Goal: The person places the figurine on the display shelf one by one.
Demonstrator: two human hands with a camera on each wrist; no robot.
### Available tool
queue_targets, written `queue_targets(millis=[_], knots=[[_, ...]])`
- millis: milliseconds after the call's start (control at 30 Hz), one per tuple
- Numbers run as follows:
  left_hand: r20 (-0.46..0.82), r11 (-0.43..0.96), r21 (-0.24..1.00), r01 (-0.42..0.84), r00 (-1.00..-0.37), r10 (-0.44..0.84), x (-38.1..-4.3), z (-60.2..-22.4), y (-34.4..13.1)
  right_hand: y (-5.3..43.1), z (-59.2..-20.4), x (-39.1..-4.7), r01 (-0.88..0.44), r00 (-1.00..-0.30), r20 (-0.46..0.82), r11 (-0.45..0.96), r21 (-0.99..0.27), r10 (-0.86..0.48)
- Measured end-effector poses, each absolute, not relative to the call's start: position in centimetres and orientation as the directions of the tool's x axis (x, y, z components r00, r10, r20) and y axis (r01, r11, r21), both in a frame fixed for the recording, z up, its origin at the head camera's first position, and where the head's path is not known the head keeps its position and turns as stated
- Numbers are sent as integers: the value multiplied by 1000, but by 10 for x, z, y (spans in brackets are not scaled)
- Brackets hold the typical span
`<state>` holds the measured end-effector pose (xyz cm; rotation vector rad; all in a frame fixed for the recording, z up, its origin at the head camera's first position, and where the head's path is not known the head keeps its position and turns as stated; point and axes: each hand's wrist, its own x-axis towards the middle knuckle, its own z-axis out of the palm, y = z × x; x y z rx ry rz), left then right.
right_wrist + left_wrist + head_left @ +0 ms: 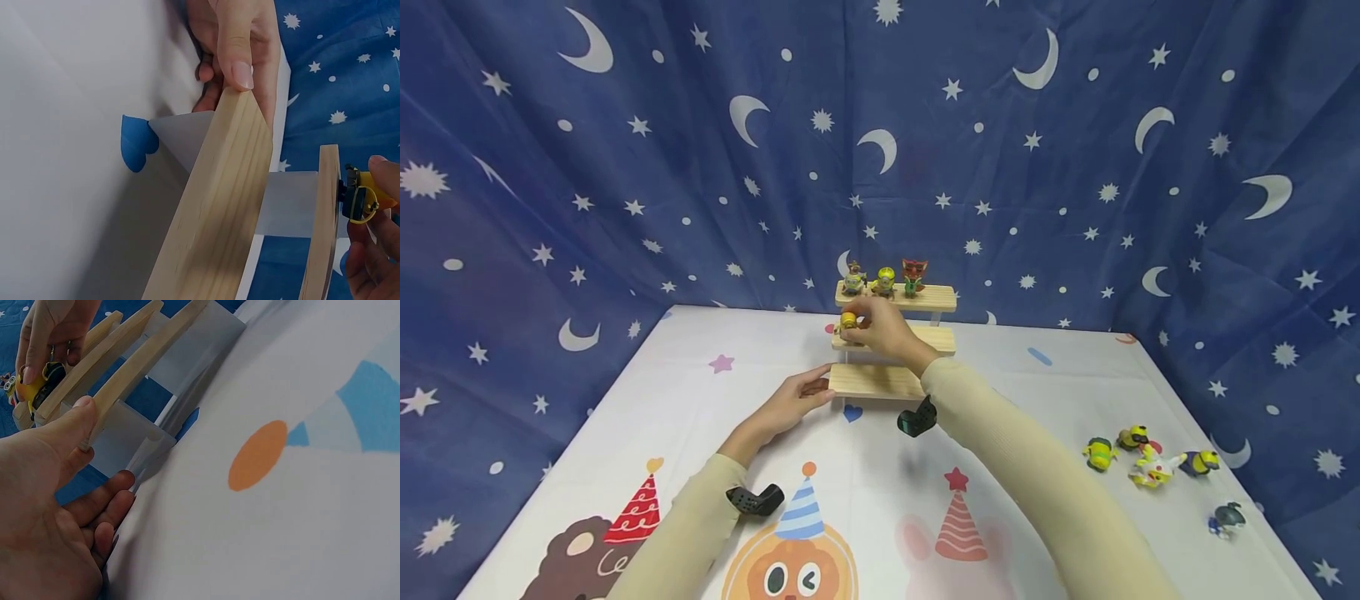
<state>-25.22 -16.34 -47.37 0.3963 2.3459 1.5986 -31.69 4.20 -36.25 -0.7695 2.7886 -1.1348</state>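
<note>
A three-tier wooden display stand (876, 381) with clear supports is placed at the back of the table. My right hand (886, 327) pinches a small yellow Minion figurine (848, 320) at the left end of the middle shelf (928, 337). In the right wrist view, the dark lower part of this figurine (357, 199) is right at the shelf's surface. My left hand (793, 400) grips the left end of the lowest shelf, its thumb (83, 407) on the wooden edge. On the top shelf (938, 297) stand two yellow Minion figurines (884, 282) and a fox figurine (913, 277).
Several loose figurines, among them a green-and-yellow one (1100, 453), a white-and-yellow one (1152, 468) and a grey-and-blue one (1227, 518), lie at the table's right side. A blue curtain (1060, 167) with moons and stars hangs behind the table.
</note>
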Motion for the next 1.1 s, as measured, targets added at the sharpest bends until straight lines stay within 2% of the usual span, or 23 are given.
queue_targets(millis=[1100], knots=[[-83,350,935,55,-926,369,-252,-474,-163,51,-359,-316,-372,-896,98,610,-699,-434]])
